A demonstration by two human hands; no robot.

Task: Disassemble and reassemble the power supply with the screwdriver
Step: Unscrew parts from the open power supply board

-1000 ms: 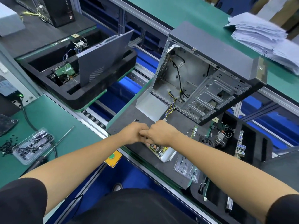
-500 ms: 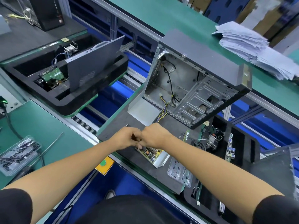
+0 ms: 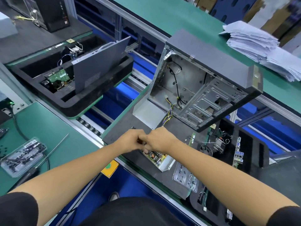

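— Two hands meet over the job. My left hand point(image 3: 132, 141) and right hand point(image 3: 160, 140) are knuckle to knuckle, fingers curled tight round something small and dark between them. I can't tell from here what it is; it may be a connector or the tool's handle.

— And the power supply?

— Right under the fingers, on the near side. The open power supply point(image 3: 157, 158) lies flat on the dark pallet point(image 3: 120, 129), partly hidden by my right hand. Its cover is off: I see a yellow-green circuit board crowded with components, sitting in a pale metal tray whose near corner sticks out toward me. Its yellow and black wire bundle point(image 3: 169, 113) runs away from the fingers into the gutted computer case point(image 3: 203, 88) standing beyond.

— How should we handle this step?

— Slowly. I'd judge we're mid-disassembly, working a small part loose. Keep both wrists low and pull straight along the part, not sideways, so nothing bends. Don't drag on the wires, and keep fingertips off the bare board.

— The screwdriver?

— A long thin screwdriver point(image 3: 53, 150) lies well off to the left of the fingers on the green bench point(image 3: 48, 124), just beside a clear screw box point(image 3: 22, 156). Neither hand is near it.
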